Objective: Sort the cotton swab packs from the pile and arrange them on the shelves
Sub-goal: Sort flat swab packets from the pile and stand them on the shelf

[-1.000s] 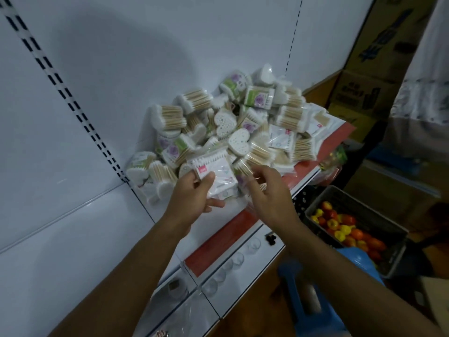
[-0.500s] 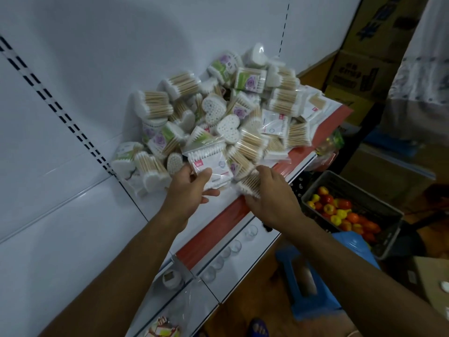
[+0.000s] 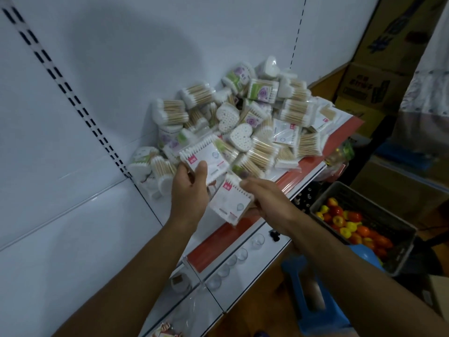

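Here, both hands hold flat swab packs just in front of the pile (image 3: 243, 122) on the shelf (image 3: 303, 173). The left hand (image 3: 192, 190) grips one flat pack (image 3: 206, 156) from below, thumb pressed on its near face and the fingers curled behind it; the pack is tilted, its row of white swab tips along the upper left edge, a small red label near the thumb. The right hand (image 3: 269, 203) holds a second pack (image 3: 229, 203) of the same kind (red label at its top, tips along the right edge), with the fingers clamped on its right side. The two packs are close together, the second lower and nearer the shelf's red front strip (image 3: 245, 229); whether they touch cannot be told.

The pile lies against the white back panel (image 3: 121, 69) and mixes heart-shaped tubs, bundles of wooden-stemmed swabs, green-and-purple flower-printed packs and more flat packs. Below the red strip, a lower shelf (image 3: 255, 263) carries small clear cups (image 3: 257, 239). To the right, on the floor side, a dark crate (image 3: 398, 229) holds red, orange and yellow toy fruit (image 3: 349, 222), beside a blue stool (image 3: 311, 300). Cardboard boxes (image 3: 369, 83) stand beyond the shelf's far end.
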